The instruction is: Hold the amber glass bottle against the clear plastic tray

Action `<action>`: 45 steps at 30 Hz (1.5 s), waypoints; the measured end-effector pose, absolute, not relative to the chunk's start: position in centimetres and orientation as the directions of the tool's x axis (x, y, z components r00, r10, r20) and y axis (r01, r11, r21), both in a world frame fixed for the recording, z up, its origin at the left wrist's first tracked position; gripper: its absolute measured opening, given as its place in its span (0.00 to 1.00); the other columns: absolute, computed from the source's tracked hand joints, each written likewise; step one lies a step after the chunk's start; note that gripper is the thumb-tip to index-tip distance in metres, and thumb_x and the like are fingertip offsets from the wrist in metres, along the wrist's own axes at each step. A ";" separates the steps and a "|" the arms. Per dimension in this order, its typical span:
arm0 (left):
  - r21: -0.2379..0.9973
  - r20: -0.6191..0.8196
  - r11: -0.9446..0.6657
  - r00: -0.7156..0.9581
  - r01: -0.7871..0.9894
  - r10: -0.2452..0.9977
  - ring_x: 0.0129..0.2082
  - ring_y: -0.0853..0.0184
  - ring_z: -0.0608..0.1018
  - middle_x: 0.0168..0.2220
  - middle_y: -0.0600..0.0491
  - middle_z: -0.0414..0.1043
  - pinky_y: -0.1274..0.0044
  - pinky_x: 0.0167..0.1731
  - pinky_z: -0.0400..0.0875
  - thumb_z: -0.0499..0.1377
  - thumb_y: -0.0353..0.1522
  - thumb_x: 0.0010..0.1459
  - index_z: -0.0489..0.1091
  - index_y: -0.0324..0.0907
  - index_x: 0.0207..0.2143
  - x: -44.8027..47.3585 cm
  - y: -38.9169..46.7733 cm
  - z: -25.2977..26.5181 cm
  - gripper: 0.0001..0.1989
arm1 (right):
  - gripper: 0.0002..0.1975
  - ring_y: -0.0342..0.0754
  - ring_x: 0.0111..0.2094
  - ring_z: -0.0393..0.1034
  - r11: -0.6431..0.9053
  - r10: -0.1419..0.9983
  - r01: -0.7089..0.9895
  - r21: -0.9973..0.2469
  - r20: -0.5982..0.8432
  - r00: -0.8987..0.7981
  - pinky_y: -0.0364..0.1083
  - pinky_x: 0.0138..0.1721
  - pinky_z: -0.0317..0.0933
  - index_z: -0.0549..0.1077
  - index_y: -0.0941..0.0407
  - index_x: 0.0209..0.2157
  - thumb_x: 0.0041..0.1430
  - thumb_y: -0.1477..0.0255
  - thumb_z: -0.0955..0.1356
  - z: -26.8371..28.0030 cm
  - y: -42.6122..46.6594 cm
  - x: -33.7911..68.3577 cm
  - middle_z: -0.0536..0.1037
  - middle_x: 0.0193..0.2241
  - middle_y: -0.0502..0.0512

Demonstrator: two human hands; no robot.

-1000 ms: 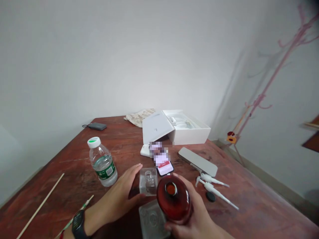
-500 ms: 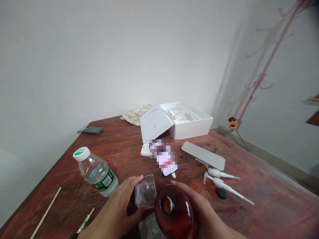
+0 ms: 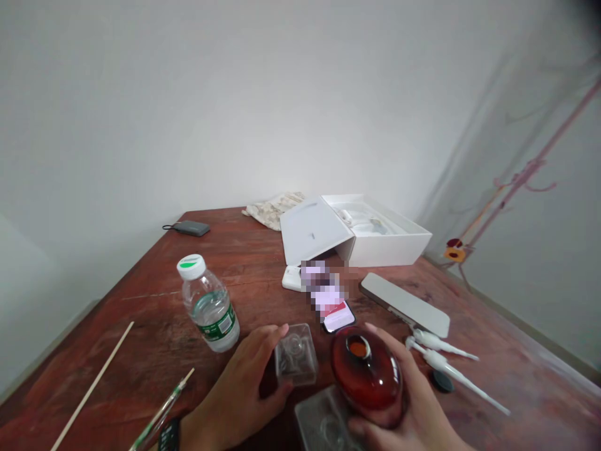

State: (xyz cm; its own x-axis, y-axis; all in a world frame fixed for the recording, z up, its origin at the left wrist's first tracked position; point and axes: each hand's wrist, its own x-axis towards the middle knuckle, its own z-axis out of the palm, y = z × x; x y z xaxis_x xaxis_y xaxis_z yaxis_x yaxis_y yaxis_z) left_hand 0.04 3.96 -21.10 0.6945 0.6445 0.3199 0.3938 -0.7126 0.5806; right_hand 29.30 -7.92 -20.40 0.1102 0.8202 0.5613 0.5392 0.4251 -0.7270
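Note:
My right hand [image 3: 416, 407] grips a round dark red glass bottle [image 3: 367, 374] with its open neck facing up, low in the view. My left hand [image 3: 244, 391] rests on the wooden table [image 3: 154, 338] with its fingers around a small clear square glass bottle [image 3: 295, 354]. A second clear glass piece [image 3: 323, 426] lies on the table just below the red bottle. A dark watch sits on my left wrist.
A water bottle with a green cap [image 3: 209, 304] stands left of my hands. A phone [image 3: 331, 304], a grey flat case [image 3: 404, 304], two white pump nozzles [image 3: 446, 357], a black cap [image 3: 441, 380], an open white box [image 3: 361, 235], thin sticks [image 3: 94, 382] and a cloth [image 3: 275, 208] lie around.
The view has shifted, so things sit further right and lower in the frame. My right hand has tilted the red bottle slightly to the right. My left hand stays at the clear bottle.

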 end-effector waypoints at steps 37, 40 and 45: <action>0.617 0.579 -0.785 0.644 0.053 0.499 0.73 0.53 0.68 0.77 0.47 0.60 0.57 0.73 0.65 0.66 0.28 0.69 0.47 0.56 0.78 0.2 3.9 -21.3 0.44 | 0.46 0.74 0.68 0.72 0.205 0.977 0.812 -0.547 0.159 -0.140 0.70 0.65 0.70 0.63 0.52 0.71 0.54 0.62 0.80 -16.8 -6.2 33.9 0.76 0.67 0.71; 0.608 0.586 -0.792 0.644 0.052 0.492 0.74 0.53 0.67 0.77 0.46 0.60 0.57 0.73 0.65 0.64 0.29 0.71 0.48 0.55 0.79 0.1 4.0 -21.4 0.42 | 0.47 0.73 0.68 0.73 0.204 0.979 0.823 -0.529 0.110 -0.172 0.72 0.68 0.66 0.63 0.52 0.71 0.54 0.62 0.80 -16.1 -6.3 34.3 0.76 0.67 0.71; 0.548 0.600 -0.833 0.660 0.073 0.452 0.73 0.50 0.68 0.78 0.48 0.59 0.52 0.73 0.65 0.62 0.33 0.75 0.53 0.59 0.78 -0.1 4.0 -21.4 0.36 | 0.46 0.74 0.67 0.74 0.218 0.976 0.835 -0.505 0.093 -0.199 0.73 0.67 0.67 0.65 0.53 0.70 0.53 0.60 0.80 -15.6 -6.4 34.7 0.77 0.66 0.73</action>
